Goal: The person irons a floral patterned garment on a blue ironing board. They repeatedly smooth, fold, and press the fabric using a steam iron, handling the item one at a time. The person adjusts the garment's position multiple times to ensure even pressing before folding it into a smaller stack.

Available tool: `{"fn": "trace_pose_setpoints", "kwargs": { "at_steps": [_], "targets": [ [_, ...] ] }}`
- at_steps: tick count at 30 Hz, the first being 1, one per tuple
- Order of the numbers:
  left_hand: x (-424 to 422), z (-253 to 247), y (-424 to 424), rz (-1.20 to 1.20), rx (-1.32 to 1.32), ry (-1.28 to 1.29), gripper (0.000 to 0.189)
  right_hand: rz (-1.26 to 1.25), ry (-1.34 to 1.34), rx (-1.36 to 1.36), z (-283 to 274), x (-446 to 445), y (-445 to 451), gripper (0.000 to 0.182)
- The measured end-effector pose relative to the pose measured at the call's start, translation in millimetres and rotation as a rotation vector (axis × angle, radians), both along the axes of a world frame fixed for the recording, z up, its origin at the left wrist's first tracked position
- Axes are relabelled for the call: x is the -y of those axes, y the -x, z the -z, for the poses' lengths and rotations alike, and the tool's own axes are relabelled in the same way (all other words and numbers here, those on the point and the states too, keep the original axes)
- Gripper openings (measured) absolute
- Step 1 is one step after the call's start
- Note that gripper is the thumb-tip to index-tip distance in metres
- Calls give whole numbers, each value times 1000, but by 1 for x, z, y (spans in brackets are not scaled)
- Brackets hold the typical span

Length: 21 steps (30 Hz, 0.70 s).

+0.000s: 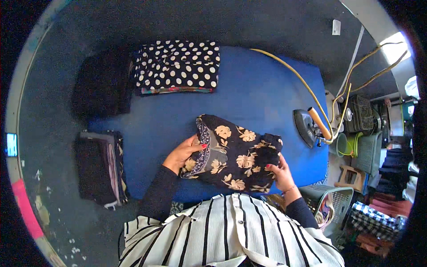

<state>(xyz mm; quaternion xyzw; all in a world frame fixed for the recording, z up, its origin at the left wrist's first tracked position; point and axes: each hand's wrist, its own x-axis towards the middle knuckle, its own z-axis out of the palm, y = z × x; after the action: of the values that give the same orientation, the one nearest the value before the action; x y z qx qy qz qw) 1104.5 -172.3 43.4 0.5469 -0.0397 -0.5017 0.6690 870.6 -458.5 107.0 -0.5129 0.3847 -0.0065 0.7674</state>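
A black garment with cream flowers [245,162] is held partly folded over the near part of the blue padded ironing surface [166,116]. My left hand [185,153] grips its left edge, where a small-patterned border shows. At the opposite edge my right hand [282,173] pinches the cloth between thumb and fingers. An electric iron with a wooden handle [305,128] rests at the right of the blue surface, its cord [297,75] looping up and away. Folded polka-dot cloth [181,66] lies on top of other folded cloth at the far left part of the surface.
Dark folded cloth [101,86] sits at the upper left, with another folded stack [96,170] below it. At the lower right, a grey plastic basket [340,193] holds cloth. Farther right are a green bucket [354,145], another basket [368,152] and folded checked cloth [377,220].
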Motion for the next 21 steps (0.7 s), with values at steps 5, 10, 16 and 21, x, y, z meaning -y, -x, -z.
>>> {"fn": "trace_pose_setpoints", "kwargs": {
  "at_steps": [5, 10, 16, 21],
  "targets": [
    [-32, -57, -78, -111, 149, 69, 52, -94, -41, 149, -66, 1, -93, 63],
    [-74, -118, -212, -274, 369, 76, 47, -242, 48, 418, -95, 5, -248, 55],
    [-83, -86, -315, -311, 253, -93, 31, -415, 142, 393, -46, 4, -383, 57],
    [-69, 6, -341, -339, 829, -706, 63, -413, 350, 44, 4, 8, -404, 67]
  ]
}}
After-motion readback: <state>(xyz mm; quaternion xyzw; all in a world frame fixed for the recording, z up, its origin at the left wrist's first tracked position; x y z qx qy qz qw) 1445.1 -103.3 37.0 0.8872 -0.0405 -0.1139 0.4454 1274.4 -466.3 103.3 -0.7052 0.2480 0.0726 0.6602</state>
